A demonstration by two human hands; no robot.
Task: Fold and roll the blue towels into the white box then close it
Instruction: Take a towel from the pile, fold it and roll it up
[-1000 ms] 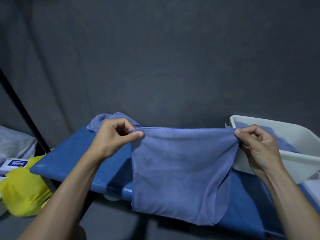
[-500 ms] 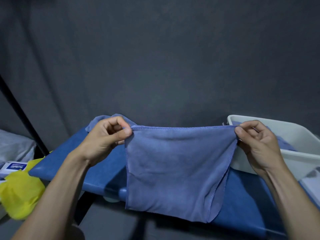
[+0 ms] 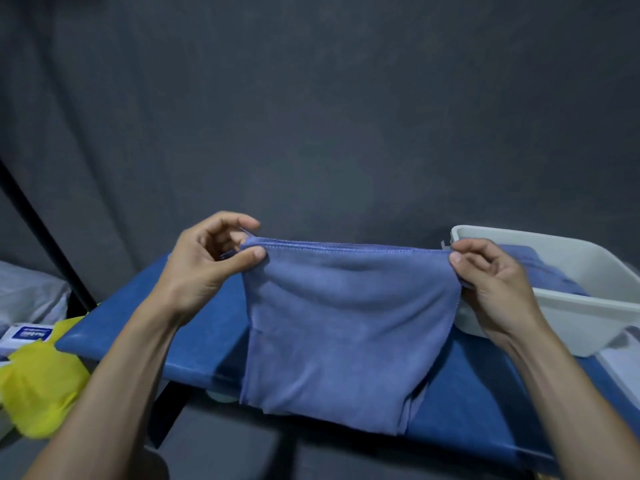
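Observation:
A blue towel [image 3: 346,323] hangs doubled over in the air above the blue table [image 3: 138,327]. My left hand [image 3: 207,265] pinches its top left corner between thumb and fingers. My right hand [image 3: 491,282] pinches the top right corner. The top edge is stretched level between both hands and the lower part drapes past the table's front edge. The white box [image 3: 581,317] stands open at the right, just behind my right hand, with another blue towel [image 3: 540,271] lying inside it. No lid is in view.
A dark grey curtain fills the background. At the far left lie a yellow cloth [image 3: 38,389] and a small white and blue packet [image 3: 27,336]. A black pole [image 3: 45,244] slants down at the left.
Both hands have lifted the towel slightly and kept it taut. My left hand has shifted its pinch at the corner, with the fingers now spread more. The heap behind my left hand is hidden now.

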